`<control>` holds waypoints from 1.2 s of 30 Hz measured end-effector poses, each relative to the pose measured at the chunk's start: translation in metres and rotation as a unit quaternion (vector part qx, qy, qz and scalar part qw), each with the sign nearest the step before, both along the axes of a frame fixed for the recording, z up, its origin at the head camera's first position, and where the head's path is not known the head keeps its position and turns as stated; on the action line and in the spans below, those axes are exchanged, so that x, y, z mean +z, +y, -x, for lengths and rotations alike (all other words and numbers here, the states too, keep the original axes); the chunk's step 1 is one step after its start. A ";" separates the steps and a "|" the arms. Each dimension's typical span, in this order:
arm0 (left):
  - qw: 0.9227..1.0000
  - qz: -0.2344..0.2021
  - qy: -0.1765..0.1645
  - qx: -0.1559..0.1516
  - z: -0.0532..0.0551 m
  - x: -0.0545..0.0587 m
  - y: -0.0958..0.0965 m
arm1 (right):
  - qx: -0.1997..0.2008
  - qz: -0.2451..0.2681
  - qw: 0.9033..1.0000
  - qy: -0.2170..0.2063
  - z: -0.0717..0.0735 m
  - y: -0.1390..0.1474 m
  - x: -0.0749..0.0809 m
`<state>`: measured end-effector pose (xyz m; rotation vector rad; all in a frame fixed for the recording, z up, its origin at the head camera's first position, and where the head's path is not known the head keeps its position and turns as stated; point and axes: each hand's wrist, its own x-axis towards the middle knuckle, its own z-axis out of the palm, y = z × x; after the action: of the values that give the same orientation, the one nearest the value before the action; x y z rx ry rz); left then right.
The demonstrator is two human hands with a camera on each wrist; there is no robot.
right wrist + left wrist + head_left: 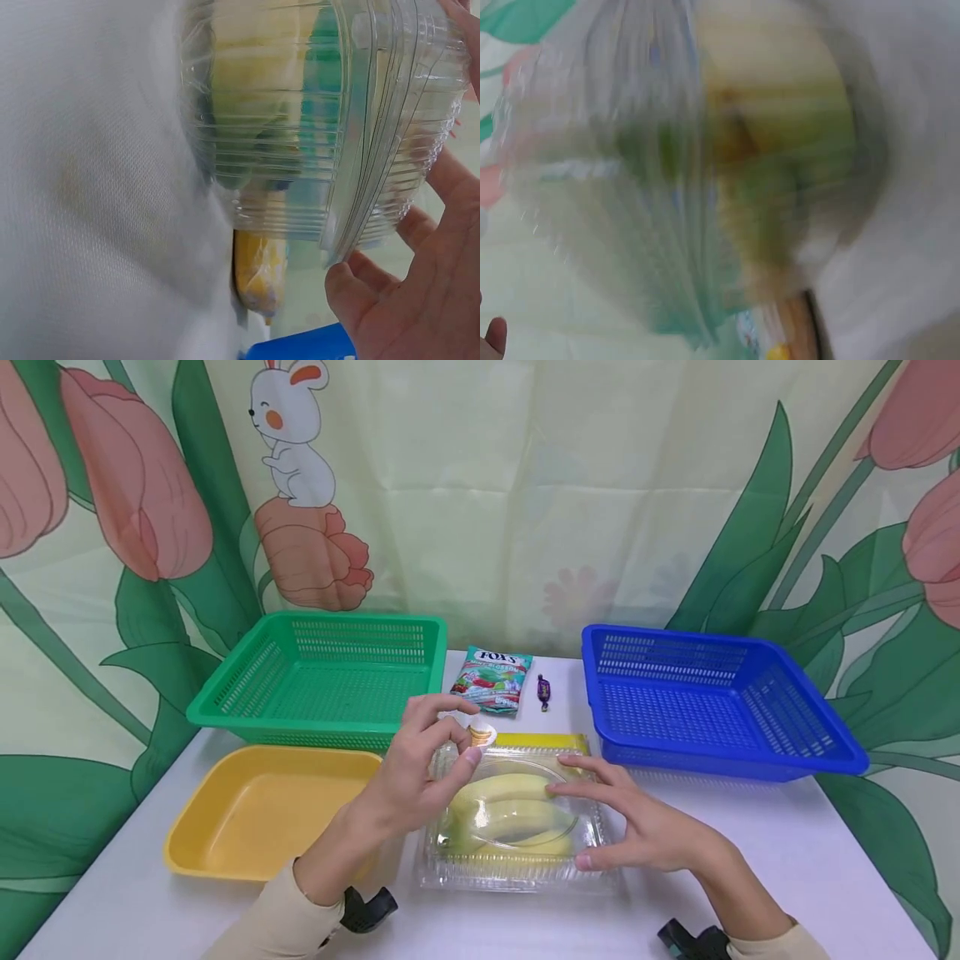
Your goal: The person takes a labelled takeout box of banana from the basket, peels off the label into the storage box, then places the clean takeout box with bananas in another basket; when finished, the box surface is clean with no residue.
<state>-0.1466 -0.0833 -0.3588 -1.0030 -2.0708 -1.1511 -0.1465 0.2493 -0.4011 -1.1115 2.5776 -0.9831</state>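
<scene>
A clear plastic clamshell box (517, 877) with yellow bananas (517, 818) inside stands on the table, its lid lying over the base. My right hand (637, 827) rests on the right part of the lid, fingers spread. In the right wrist view its thumb (349, 292) is at the box's rim. Above the box's far left corner is my left hand (420, 768), fingers curved and thumb apart from the index finger. Behind its fingertips shows a white patch with a banana picture (482, 737); I cannot tell whether the hand touches it. The left wrist view is blurred.
A yellow packet (543, 742) lies behind the box. Farther back are a Fox's candy bag (492, 681) and a small purple wrapped sweet (543, 693). A green basket (337, 731) and a yellow tub (213, 860) stand left, a blue basket (705, 760) right.
</scene>
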 end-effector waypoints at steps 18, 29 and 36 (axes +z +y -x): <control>0.987 0.071 0.024 0.145 -0.012 0.018 -0.098 | 0.017 0.009 1.000 0.003 0.000 -0.001 0.002; 0.974 0.098 -0.043 0.202 -0.028 0.011 -0.140 | 0.017 0.021 1.000 0.008 -0.002 0.000 -0.003; 0.965 0.116 -0.077 0.221 -0.034 -0.002 -0.166 | 0.018 0.018 1.000 0.009 -0.001 0.001 -0.002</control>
<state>-0.1129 -0.2494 -0.3606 -0.5122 -2.4340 -0.7898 -0.1451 0.2506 -0.4027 -1.1776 2.5539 -1.0202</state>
